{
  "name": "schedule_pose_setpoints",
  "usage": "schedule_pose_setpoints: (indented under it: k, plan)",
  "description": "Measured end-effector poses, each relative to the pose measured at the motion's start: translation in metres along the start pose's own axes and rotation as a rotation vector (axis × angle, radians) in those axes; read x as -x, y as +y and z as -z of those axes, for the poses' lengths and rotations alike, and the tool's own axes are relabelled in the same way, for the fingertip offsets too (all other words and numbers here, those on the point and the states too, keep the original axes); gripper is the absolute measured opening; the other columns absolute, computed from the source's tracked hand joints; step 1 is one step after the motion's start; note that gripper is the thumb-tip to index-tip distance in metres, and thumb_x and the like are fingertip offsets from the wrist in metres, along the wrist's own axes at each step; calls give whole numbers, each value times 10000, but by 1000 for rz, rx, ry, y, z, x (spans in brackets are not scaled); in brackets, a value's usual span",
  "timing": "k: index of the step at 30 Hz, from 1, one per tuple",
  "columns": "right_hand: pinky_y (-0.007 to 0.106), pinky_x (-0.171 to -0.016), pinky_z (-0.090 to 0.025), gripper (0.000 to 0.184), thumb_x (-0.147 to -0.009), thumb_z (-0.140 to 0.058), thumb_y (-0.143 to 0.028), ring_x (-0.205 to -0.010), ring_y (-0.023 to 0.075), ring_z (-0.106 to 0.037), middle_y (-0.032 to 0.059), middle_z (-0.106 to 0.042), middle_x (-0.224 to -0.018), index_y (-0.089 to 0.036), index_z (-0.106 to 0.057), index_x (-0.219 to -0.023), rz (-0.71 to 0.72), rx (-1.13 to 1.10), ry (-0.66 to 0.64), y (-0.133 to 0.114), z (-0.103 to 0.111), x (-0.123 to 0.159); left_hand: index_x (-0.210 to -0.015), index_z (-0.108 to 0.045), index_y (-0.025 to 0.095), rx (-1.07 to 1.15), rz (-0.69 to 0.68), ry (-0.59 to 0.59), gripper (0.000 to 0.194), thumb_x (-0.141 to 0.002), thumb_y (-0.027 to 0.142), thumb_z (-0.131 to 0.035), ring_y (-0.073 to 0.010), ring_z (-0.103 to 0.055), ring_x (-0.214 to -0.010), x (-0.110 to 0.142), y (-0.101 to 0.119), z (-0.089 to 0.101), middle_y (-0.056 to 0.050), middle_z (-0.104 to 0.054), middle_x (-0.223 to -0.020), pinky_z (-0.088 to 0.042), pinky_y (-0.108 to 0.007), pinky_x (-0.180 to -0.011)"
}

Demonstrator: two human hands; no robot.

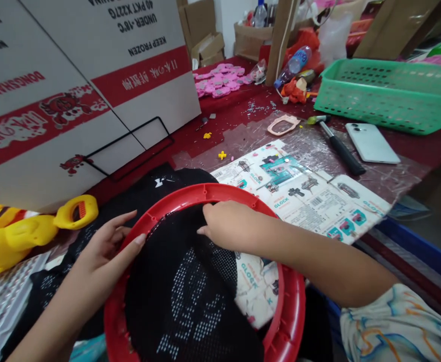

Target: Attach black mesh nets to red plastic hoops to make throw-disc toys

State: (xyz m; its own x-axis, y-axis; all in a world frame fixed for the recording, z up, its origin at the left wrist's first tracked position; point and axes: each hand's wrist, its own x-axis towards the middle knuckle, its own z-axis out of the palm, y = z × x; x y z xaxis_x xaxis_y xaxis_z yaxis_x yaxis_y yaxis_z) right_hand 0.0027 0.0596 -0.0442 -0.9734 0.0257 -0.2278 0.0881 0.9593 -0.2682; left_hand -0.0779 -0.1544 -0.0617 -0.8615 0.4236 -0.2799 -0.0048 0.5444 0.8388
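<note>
A red plastic ring (292, 301) stands tilted in front of me, with black mesh fabric (190, 281) covering much of its opening. My left hand (109, 246) grips the ring's left rim, thumb on the near face and fingers behind it. At the top inner edge, my right hand (224, 221) is closed on the fabric, its fingertips partly hidden. White dotted printing shows on the mesh. More black fabric (145, 191) lies behind the ring. Through the gap on the right I see the flattened printed cardboard (299, 201) under the ring.
A big white carton (137, 115) stands at the left, beside yellow plastic duck-shaped parts (24, 236). Further right are a black-handled hammer (343, 151), a white phone (373, 143) and a green basket (386, 100). Pink pieces (220, 80) are piled at the back.
</note>
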Motion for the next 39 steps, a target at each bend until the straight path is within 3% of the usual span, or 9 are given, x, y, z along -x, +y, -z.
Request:
schedule_pose_setpoints:
  k: [4, 9, 12, 14, 16, 18, 23, 29, 39]
  plan:
    - [283, -455, -305, 179, -844, -594, -309, -648, 214, -613, 80, -675, -745, -161, -685, -805, 120, -40, -51, -6, -13, -6, -1211, -503, 299, -245, 61, -73, 548, -774, 628, -541, -293, -563, -1050, 9, -3, 12, -20, -630, -1103, -446, -405, -906]
    - [277, -468, -258, 144, -773, -556, -191, -612, 164, -557, 45, -638, -659, -167, -625, -648, 211, -63, 69, -6, -12, -4, -1087, -592, 209, -512, -134, -54, 483, -876, 588, -379, -315, -503, -1123, -17, 14, 7, -62, -613, -1138, -308, -445, -1029]
    - [265, -482, -273, 173, -764, -522, -212, -567, 123, -499, 18, -598, -604, -172, -553, -598, 217, -174, 183, -3, -3, -5, -1058, -598, 158, -383, -357, -14, 428, -856, 516, -478, -287, -465, -1171, -41, 24, -7, -112, -559, -1195, -285, -409, -1057]
    - [244, -487, -303, 126, -754, -515, -213, -542, 102, -483, 0, -596, -601, -172, -549, -639, 178, -289, 184, -1, 3, -6, -1041, -605, 173, -253, -383, -77, 415, -846, 519, -485, -258, -514, -1126, -56, 25, -16, -89, -600, -1151, -343, -390, -1024]
    - [223, -495, -340, 117, -730, -512, -180, -546, 98, -505, -13, -624, -642, -174, -591, -816, 150, -398, 149, 2, 5, -8, -1013, -620, 185, -135, -356, -194, 419, -839, 540, -481, -246, -577, -1041, -67, 21, -21, -68, -658, -1053, -423, -383, -950]
    - [218, -521, -379, 359, -727, -490, -135, -592, 112, -549, -9, -669, -734, -197, -576, -1070, 160, -419, 127, 5, 6, -10, -970, -639, 188, -39, -339, -287, 399, -827, 534, -500, -246, -606, -994, -74, 15, -22, -68, -682, -1011, -467, -381, -895]
    - [276, -787, -449, 502, -804, -422, -80, -937, 164, -608, 38, -656, -1151, -267, -568, -1246, 328, -175, 124, 9, 8, -14, -846, -631, 190, 68, -360, -347, 260, -804, 429, -538, -236, -595, -1044, -82, 2, -20, -82, -643, -1153, -463, -379, -919]
    - [288, -671, -444, 364, -864, -434, -160, -796, 188, -613, 67, -693, -969, -257, -671, -1122, 288, 123, 48, 12, 9, -19, -813, -639, 218, -83, -469, -337, 171, -773, 374, -582, -233, -529, -1114, -84, 3, -24, -51, -629, -1057, -374, -380, -997]
    - [262, -678, -392, 322, -900, -416, -154, -742, 152, -501, 67, -612, -853, -164, -659, -1111, 380, 134, 125, 10, 7, -16, -788, -593, 211, -234, -520, -248, 209, -803, 395, -497, -191, -532, -820, -78, 7, -27, -9, -546, -847, -436, -341, -799]
